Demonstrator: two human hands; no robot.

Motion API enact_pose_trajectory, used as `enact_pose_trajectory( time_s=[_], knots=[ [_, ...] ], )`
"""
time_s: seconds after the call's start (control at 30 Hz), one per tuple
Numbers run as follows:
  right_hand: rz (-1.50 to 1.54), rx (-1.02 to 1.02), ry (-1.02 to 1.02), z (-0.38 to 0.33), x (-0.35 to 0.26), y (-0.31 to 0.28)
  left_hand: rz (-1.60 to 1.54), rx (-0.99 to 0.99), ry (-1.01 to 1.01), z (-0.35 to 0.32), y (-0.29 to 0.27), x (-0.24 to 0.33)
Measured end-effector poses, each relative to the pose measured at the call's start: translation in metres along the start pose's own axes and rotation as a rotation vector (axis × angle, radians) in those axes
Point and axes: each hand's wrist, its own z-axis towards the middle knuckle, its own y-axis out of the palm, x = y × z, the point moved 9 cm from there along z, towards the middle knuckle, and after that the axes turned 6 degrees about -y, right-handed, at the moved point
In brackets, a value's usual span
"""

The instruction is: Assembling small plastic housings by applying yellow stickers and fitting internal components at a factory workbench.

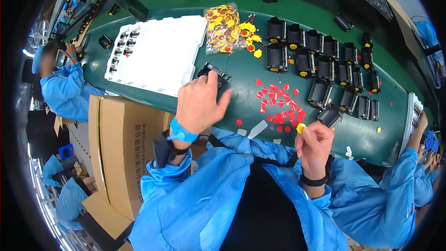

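Note:
My left hand (pixel 200 101) reaches over the near end of a black plastic housing (pixel 219 75) on the green bench. Its thumb stands well apart from the fingers. The index finger overlaps the housing, and the other fingertips are partly hidden. My right hand (pixel 316 145), near the bench's front edge, pinches a small yellow disc (pixel 301 128) between thumb and fingertips. Just beyond that hand, many round red stickers (pixel 277 102) lie scattered. A clear bag (pixel 222 28) of yellow discs with red faces sits farther back, with loose wired yellow discs (pixel 251 35) beside it.
Rows of black housings (pixel 325 69) stand at the right, some with yellow discs fitted. A white foam tray (pixel 160 42) lies at the left, holding several small parts. A cardboard box (pixel 125 144) stands below it. Co-workers in blue (pixel 67 86) sit on both sides.

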Motion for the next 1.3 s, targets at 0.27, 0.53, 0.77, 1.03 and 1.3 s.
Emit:
enact_pose_trajectory(
  time_s=[0.27, 0.53, 0.77, 1.03, 1.3],
  knots=[
    [-0.343, -0.306, -0.096, 0.025, -0.019, 0.071, -0.928, -0.430, -0.107, -0.010, 0.044, -0.007],
    [-0.685, -0.598, -0.270, 0.036, -0.039, 0.103, -1.532, -0.765, -0.061, -0.023, 0.034, 0.062],
    [-0.773, -0.526, -0.284, 0.033, -0.052, 0.096, -1.128, -0.764, 0.165, -0.022, 0.022, 0.075],
    [-0.763, -0.442, -0.473, 0.023, -0.072, 0.096, -0.980, -0.637, 0.428, -0.016, -0.010, 0.102],
    [-0.402, -0.468, -0.337, 0.021, -0.053, 0.095, -1.266, -0.793, 0.048, -0.037, -0.011, 0.089]
  ],
)
